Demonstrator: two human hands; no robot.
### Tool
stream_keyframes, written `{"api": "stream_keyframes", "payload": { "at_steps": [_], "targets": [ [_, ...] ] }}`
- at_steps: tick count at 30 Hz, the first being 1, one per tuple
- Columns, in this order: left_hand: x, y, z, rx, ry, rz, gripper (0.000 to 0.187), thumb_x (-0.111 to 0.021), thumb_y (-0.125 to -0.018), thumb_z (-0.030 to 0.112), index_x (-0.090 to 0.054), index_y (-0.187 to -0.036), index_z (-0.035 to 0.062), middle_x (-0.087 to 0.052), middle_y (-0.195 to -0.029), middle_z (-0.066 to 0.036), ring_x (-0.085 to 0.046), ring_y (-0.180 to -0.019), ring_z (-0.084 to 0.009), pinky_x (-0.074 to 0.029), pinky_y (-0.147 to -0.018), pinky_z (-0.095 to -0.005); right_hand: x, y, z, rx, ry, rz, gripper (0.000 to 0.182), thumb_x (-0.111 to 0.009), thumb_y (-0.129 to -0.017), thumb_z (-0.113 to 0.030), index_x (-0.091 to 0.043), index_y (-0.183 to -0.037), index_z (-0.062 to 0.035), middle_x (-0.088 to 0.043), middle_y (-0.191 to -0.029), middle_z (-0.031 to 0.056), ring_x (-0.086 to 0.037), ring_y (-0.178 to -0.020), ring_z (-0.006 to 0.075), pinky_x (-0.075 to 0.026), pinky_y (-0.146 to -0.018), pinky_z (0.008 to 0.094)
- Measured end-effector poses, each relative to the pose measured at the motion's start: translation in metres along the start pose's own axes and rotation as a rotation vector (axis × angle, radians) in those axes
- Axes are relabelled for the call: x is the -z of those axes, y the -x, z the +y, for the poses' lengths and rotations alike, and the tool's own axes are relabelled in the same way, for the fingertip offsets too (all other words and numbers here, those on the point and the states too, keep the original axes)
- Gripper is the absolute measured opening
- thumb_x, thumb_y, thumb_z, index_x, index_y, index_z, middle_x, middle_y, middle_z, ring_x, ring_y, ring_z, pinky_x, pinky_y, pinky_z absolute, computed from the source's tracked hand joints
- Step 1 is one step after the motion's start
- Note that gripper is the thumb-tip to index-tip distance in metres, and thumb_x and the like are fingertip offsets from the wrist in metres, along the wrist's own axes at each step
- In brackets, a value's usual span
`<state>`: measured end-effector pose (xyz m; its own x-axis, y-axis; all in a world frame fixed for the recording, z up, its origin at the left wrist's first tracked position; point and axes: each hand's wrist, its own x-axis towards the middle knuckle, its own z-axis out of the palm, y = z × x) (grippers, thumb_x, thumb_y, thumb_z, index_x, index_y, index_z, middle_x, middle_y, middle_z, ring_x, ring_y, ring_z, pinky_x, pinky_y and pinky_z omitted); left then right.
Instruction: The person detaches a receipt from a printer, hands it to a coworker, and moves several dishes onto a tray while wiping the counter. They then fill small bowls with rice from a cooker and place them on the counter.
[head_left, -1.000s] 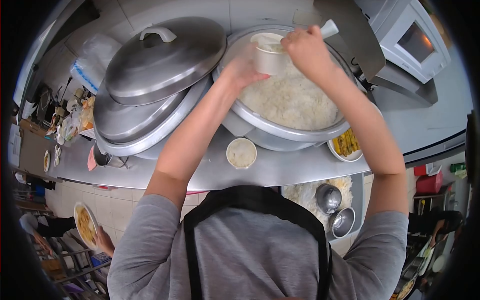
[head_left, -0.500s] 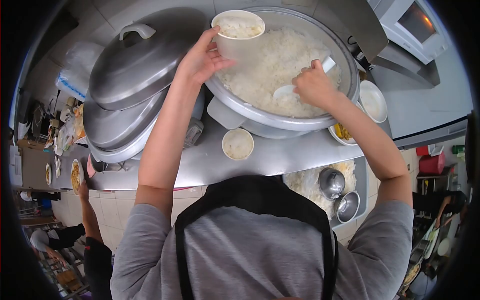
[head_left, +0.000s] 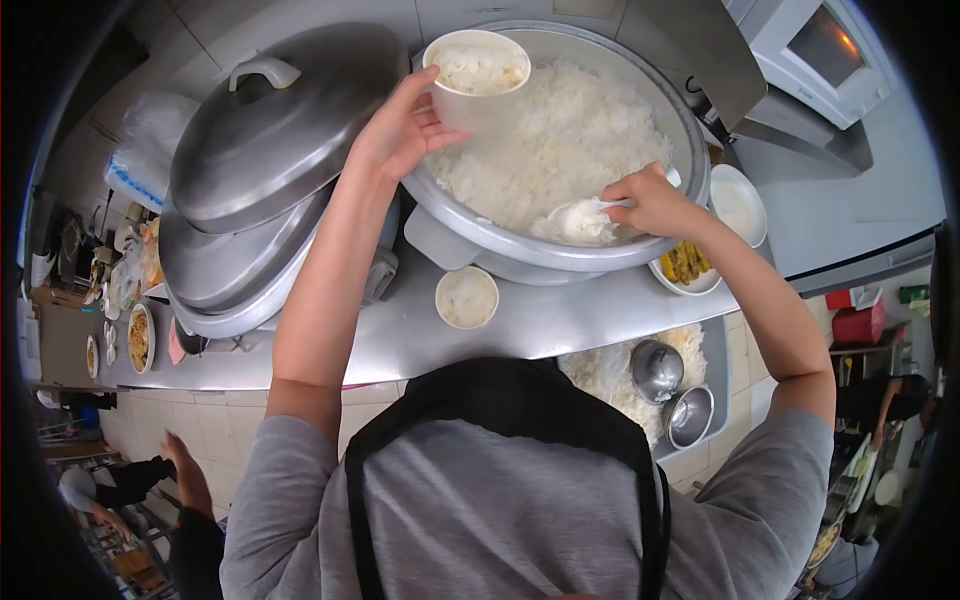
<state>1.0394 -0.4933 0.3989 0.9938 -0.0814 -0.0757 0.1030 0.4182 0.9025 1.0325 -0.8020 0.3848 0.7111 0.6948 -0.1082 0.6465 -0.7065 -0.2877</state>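
My left hand (head_left: pixel 400 135) grips a white paper bowl (head_left: pixel 478 107) from its left side, over the left part of a large metal rice pot (head_left: pixel 500 235). Some rice lies inside the bowl. Cooked white rice (head_left: pixel 590 120) fills much of the pot. Close to the pot's near right rim, my right hand (head_left: pixel 652 205) is closed round a white rice paddle (head_left: pixel 618 203). A mound of rice (head_left: pixel 583 220) sits on the paddle's blade and mostly hides it. On the counter in front of the pot stands a second paper bowl (head_left: pixel 466 298) with rice in it.
Large metal lids (head_left: pixel 290 130) lean at the left. Right of the pot are a dish of yellow food (head_left: pixel 688 265) and a white bowl (head_left: pixel 738 205). Below the counter edge, a bin (head_left: pixel 720 420) holds rice and metal bowls (head_left: pixel 658 370). A co-worker's arm (head_left: pixel 190 480) is at lower left.
My right hand has moved down toward the near rim, and rice is now heaped on the paddle. My left hand stays nearly still. The co-worker's hand has left a plate on the counter.
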Motion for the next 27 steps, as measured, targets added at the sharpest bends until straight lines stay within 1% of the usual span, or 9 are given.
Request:
{"api": "stream_keyframes", "payload": {
  "at_steps": [5, 7, 11, 13, 16, 19, 22, 25, 27],
  "targets": [
    [0.004, 0.001, -0.003, -0.002, -0.013, 0.026, 0.061, -0.056, -0.078, 0.036, -0.036, -0.116, -0.0078, -0.047, -0.107, -0.023, -0.055, -0.094, -0.0294, -0.05, -0.077, -0.0387, 0.038, -0.003, 0.006, -0.202, -0.27, -0.127, 0.012, -0.059, -0.071, -0.018, -0.062, -0.075, -0.007, -0.055, -0.056, 0.0074, -0.054, -0.059, 0.0186, -0.029, -0.082, 0.032],
    [0.006, 0.0, -0.006, 0.009, -0.016, 0.015, 0.054, -0.061, -0.075, 0.037, -0.046, -0.109, -0.0016, -0.054, -0.094, -0.017, -0.057, -0.085, -0.0244, -0.05, -0.074, -0.0354, 0.06, -0.006, 0.005, -0.135, -0.319, -0.045, 0.008, -0.056, -0.072, -0.007, -0.06, -0.077, -0.0019, -0.053, -0.054, 0.0066, -0.052, -0.049, 0.0107, -0.038, -0.046, 0.0221],
    [-0.005, -0.002, -0.016, 0.035, -0.147, 0.021, 0.058, -0.062, -0.073, 0.037, -0.046, -0.108, -0.0064, -0.055, -0.092, -0.015, -0.058, -0.08, -0.0217, -0.05, -0.07, -0.0317, 0.104, -0.03, 0.003, -0.144, -0.216, 0.042, 0.011, -0.054, -0.074, -0.011, -0.059, -0.074, -0.0011, -0.054, -0.055, 0.0066, -0.054, -0.053, 0.0139, -0.04, -0.056, 0.0261],
    [-0.015, -0.005, -0.024, 0.047, -0.181, 0.035, 0.057, -0.062, -0.074, 0.036, -0.046, -0.109, -0.0053, -0.055, -0.091, -0.016, -0.058, -0.081, -0.0233, -0.05, -0.069, -0.0318, 0.107, -0.047, -0.012, -0.05, 0.281, 0.544, 0.014, -0.053, -0.075, -0.015, -0.058, -0.073, -0.0017, -0.058, -0.061, 0.0077, -0.057, -0.06, 0.0181, -0.039, -0.065, 0.032],
    [-0.033, -0.003, -0.027, 0.086, -0.173, 0.005, 0.061, -0.063, -0.073, 0.037, -0.042, -0.114, -0.0043, -0.05, -0.095, -0.017, -0.056, -0.086, -0.0268, -0.05, -0.072, -0.0348, 0.098, -0.07, -0.048, -0.218, 0.672, 0.589, 0.014, -0.052, -0.074, -0.015, -0.059, -0.078, -0.0037, -0.061, -0.071, 0.0098, -0.058, -0.067, 0.0224, -0.036, -0.072, 0.0363],
    [-0.042, -0.004, -0.03, 0.148, 0.023, -0.038, 0.069, -0.064, -0.072, 0.038, -0.035, -0.118, -0.0036, -0.044, -0.103, -0.019, -0.053, -0.092, -0.0298, -0.048, -0.076, -0.0395, 0.077, -0.087, -0.058, -0.161, 0.828, 0.54, 0.015, -0.051, -0.073, -0.01, -0.06, -0.085, -0.0058, -0.062, -0.076, 0.012, -0.06, -0.072, 0.0236, -0.041, -0.07, 0.0375],
    [-0.038, -0.013, -0.036, 0.208, 0.193, -0.016, 0.073, -0.064, -0.071, 0.038, -0.03, -0.12, -0.0042, -0.041, -0.107, -0.021, -0.052, -0.095, -0.0323, -0.046, -0.08, -0.0434, 0.058, -0.092, -0.042, 0.039, 0.722, 0.51, 0.019, -0.05, -0.071, -0.004, -0.058, -0.088, -0.0058, -0.061, -0.079, 0.0133, -0.059, -0.075, 0.0269, -0.045, -0.068, 0.0377],
    [-0.039, -0.011, -0.031, 0.179, 0.188, 0.005, 0.074, -0.063, -0.072, 0.038, -0.028, -0.12, -0.006, -0.041, -0.109, -0.023, -0.05, -0.099, -0.0343, -0.045, -0.083, -0.0448, 0.08, -0.081, -0.046, -0.13, 0.597, 0.488, 0.028, -0.049, -0.07, 0.0, -0.056, -0.096, -0.0047, -0.06, -0.086, 0.0139, -0.058, -0.076, 0.0298, -0.047, -0.066, 0.0361],
    [-0.036, -0.011, -0.03, 0.192, 0.252, -0.008, 0.077, -0.063, -0.072, 0.037, -0.026, -0.12, -0.0101, -0.04, -0.113, -0.025, -0.046, -0.105, -0.035, -0.042, -0.086, -0.0464, 0.089, -0.067, -0.045, -0.036, 0.486, 0.618, 0.033, -0.048, -0.07, 0.002, -0.055, -0.101, -0.0048, -0.06, -0.09, 0.0134, -0.057, -0.076, 0.0306, -0.047, -0.067, 0.0365]
  ]
}}
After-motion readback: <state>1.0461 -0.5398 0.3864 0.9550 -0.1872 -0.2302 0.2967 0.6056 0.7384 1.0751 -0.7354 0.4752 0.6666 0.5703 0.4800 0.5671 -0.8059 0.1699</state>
